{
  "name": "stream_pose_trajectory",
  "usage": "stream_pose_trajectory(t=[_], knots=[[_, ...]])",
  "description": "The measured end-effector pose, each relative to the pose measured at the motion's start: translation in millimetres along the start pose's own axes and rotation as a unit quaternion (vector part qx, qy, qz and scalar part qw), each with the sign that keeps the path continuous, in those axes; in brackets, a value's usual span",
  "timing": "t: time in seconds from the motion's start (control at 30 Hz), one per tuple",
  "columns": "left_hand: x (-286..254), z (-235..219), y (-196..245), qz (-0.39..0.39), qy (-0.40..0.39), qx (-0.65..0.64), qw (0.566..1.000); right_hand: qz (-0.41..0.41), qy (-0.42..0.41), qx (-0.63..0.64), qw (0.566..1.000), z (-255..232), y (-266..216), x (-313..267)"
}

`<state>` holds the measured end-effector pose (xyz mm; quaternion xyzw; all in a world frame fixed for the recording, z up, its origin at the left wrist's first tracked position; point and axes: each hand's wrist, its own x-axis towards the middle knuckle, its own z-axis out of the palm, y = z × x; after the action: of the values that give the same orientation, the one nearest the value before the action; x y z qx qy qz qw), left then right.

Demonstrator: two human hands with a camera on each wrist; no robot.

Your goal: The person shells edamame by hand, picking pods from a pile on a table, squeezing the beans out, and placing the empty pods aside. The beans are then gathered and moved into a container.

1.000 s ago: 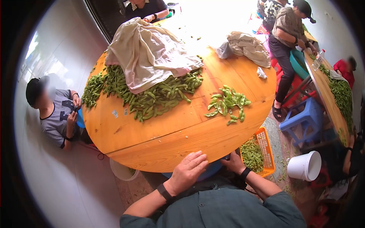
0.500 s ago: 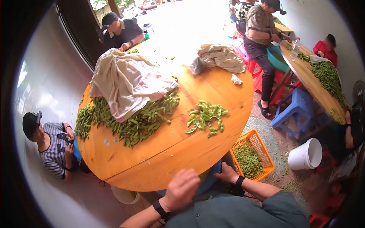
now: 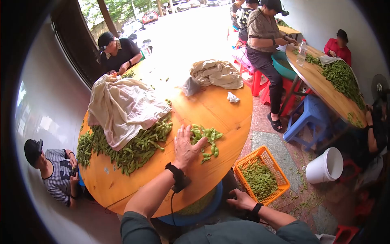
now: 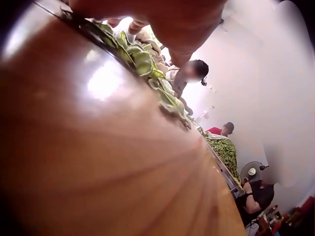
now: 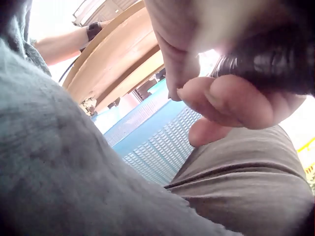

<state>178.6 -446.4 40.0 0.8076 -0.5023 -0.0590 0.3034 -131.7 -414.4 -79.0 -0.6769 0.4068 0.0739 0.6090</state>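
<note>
My left hand [image 3: 187, 149] reaches over the round wooden table [image 3: 191, 187], fingers spread, at the left edge of a small pile of green soybean pods [image 3: 206, 134]. In the left wrist view, pods [image 4: 143, 63] lie just beyond the hand, close to the tabletop. My right hand [image 3: 243, 199] is low beside the table, near my lap. Its fingers [image 5: 241, 102] curl round a black, shiny object [image 5: 266, 61]; its kind I cannot tell. A blue basin [image 3: 191, 218] with greenish contents sits below the table edge, partly hidden.
A cream cloth [image 3: 122, 110] covers part of a large pod heap [image 3: 136, 156]. Another cloth [image 3: 215, 74] lies at the back. To the right are an orange basket [image 3: 281, 188] of pods, a white bucket [image 3: 324, 166] and a blue stool [image 3: 307, 120]. Several people sit or stand around.
My left hand has moved from the near table edge forward to the small pod pile, fingers now spread. The right hand stays low by the lap. The head view has shifted.
</note>
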Motion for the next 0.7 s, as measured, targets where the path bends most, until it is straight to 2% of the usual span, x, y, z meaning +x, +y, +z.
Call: stream_pose_trajectory(t=[0.07,0.13,0.23,0.4,0.5,0.53,0.6,0.67,0.7], knots=[[8.0,3.9,10.1,0.009,-0.012,-0.015,1.0,0.001,0.013,0.018,1.0,-5.5,4.7,-3.3],[11.7,8.5,19.2,0.06,-0.057,0.013,0.996,0.006,0.022,0.036,0.999,-9.8,-1.4,-12.5],[7.2,24.7,41.0,0.091,-0.059,0.006,0.994,0.055,0.01,0.067,0.996,-16.1,-9.2,-20.6],[-19.0,72.7,106.1,0.155,-0.058,-0.046,0.985,-0.012,0.054,0.018,0.998,-8.8,9.0,-13.9],[-38.3,93.4,141.3,0.211,-0.11,-0.106,0.966,-0.025,0.056,-0.006,0.998,-8.1,0.7,-19.2],[-44.2,95.5,150.2,0.21,-0.109,-0.106,0.966,-0.025,0.056,-0.007,0.998,-7.5,0.0,-22.4],[-55.7,93.4,161.0,0.231,-0.169,-0.235,0.929,-0.058,0.074,-0.007,0.996,-5.9,-1.8,-26.3],[-65.7,80.4,158.7,0.247,-0.15,-0.223,0.931,-0.135,0.104,-0.045,0.984,-0.2,27.5,-14.2],[-70.9,66.5,156.1,0.237,-0.151,-0.232,0.931,-0.139,0.117,-0.023,0.983,4.9,48.5,-3.7]])
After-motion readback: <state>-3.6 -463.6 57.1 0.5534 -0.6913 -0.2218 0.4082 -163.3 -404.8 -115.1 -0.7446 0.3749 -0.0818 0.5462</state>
